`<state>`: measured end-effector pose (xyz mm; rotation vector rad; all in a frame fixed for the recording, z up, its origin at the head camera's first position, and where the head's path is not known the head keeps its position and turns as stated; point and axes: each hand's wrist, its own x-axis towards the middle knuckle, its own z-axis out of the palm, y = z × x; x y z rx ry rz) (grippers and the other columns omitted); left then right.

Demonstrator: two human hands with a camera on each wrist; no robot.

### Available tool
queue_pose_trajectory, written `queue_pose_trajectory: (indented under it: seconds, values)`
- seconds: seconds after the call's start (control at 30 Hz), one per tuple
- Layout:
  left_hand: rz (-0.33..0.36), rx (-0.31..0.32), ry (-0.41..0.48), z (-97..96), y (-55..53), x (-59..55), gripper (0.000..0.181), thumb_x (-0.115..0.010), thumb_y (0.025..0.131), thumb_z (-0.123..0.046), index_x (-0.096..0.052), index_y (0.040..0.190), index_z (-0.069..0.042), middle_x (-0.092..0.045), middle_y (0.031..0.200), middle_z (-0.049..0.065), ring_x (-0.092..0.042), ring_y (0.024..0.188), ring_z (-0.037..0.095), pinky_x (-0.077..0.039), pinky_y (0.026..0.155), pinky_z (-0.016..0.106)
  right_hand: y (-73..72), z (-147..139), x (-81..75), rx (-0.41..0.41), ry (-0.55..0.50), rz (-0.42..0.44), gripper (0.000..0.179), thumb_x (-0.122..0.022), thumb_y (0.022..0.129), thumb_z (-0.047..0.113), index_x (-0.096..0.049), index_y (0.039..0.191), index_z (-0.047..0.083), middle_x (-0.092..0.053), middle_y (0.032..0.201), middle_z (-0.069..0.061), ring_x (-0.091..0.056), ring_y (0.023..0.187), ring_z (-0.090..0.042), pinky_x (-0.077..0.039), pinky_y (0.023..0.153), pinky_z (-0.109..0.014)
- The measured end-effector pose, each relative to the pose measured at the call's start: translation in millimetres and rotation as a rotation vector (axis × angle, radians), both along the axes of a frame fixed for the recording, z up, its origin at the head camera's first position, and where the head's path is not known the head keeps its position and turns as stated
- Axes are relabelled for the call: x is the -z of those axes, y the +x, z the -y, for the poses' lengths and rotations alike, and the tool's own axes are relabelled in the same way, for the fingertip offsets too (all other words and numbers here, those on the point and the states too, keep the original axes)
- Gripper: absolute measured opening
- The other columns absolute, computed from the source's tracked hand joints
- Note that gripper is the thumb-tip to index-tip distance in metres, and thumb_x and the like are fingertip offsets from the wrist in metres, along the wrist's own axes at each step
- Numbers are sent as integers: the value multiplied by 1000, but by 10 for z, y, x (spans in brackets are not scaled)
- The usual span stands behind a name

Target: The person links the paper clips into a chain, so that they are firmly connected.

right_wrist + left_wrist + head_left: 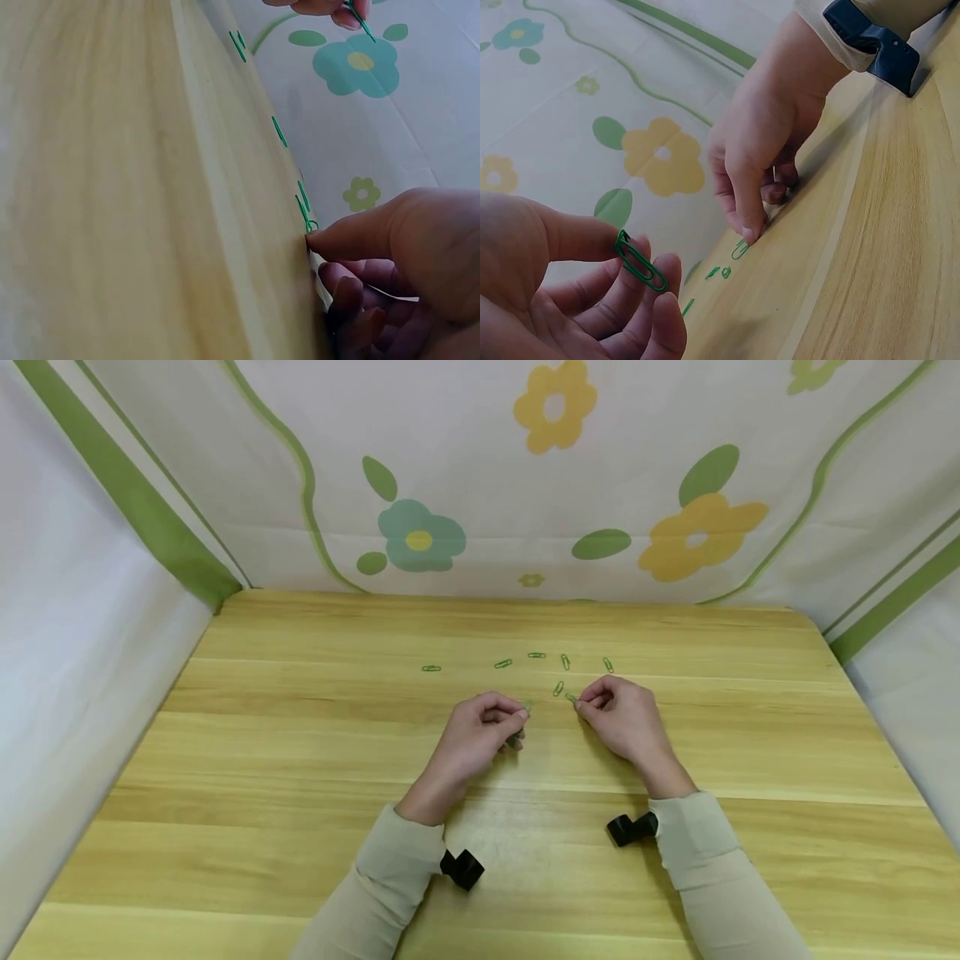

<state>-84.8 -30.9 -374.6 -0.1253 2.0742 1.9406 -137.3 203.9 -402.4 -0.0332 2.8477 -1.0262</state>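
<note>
My left hand is raised a little above the wooden table and pinches a green paper clip between thumb and fingertips. The left hand shows at the top edge of the right wrist view with that clip. My right hand has curled fingers, and its thumb and forefinger pinch the end of another green clip lying flat on the table. In the left wrist view the right hand comes down onto this clip. The right wrist view has the right hand at the clip.
Several more green paper clips lie in a loose row beyond the hands, from one at the left to one at the right. A flowered cloth walls the table at the back and sides. Black wrist cameras sit on both sleeves.
</note>
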Motion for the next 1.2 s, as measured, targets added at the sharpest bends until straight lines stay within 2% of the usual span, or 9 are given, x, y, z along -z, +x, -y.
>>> queue_pose_trajectory:
  seconds: [0.2, 0.37, 0.63, 0.83, 1.07, 1.2]
  values:
    - [9, -10, 5, 2, -6, 6, 14, -69, 106, -15, -74, 114, -4, -72, 94, 5, -71, 76, 15, -59, 77, 35, 4, -3, 5, -14, -14, -18, 14, -71, 102, 24, -74, 103, 10, -72, 94, -7, -63, 77, -20, -49, 74, -33]
    - [13, -19, 0, 9, -2, 1, 16, -68, 107, -15, -74, 117, -4, -73, 97, 8, -72, 78, 18, -59, 78, 36, 9, -9, 16, -29, -74, -37, 14, -69, 105, 25, -72, 107, 12, -71, 96, -8, -62, 81, -21, -48, 77, -34]
    - [18, -67, 21, 5, -17, 30, 19, -67, 107, -13, -72, 120, 0, -74, 100, 11, -74, 83, 24, -57, 77, 33, 27, 60, 31, -125, -327, 30, 10, -68, 107, 17, -67, 112, 8, -77, 96, -13, -74, 79, -24, -63, 70, -32]
    - [6, -85, 20, -4, -21, 31, 20, -66, 107, -13, -73, 121, 1, -74, 107, 19, -73, 84, 25, -55, 75, 31, 73, 149, -27, -164, -339, -12, 10, -72, 104, 16, -72, 113, 11, -76, 103, -9, -73, 87, -23, -61, 74, -27]
    - [-16, -87, -13, -21, -9, 34, 19, -66, 108, -14, -74, 118, 0, -73, 99, 11, -68, 84, 22, -54, 74, 30, 132, 194, -142, -158, -374, -6, 13, -73, 105, 21, -77, 116, 16, -79, 105, -10, -73, 89, -28, -58, 72, -26]
    - [-20, -77, -26, -35, 0, 32, 19, -65, 109, -15, -74, 117, 0, -71, 97, 7, -67, 86, 24, -53, 75, 31, 173, 229, -210, -187, -375, -57, 11, -75, 103, 20, -80, 113, 20, -79, 105, -3, -71, 89, -25, -57, 72, -27]
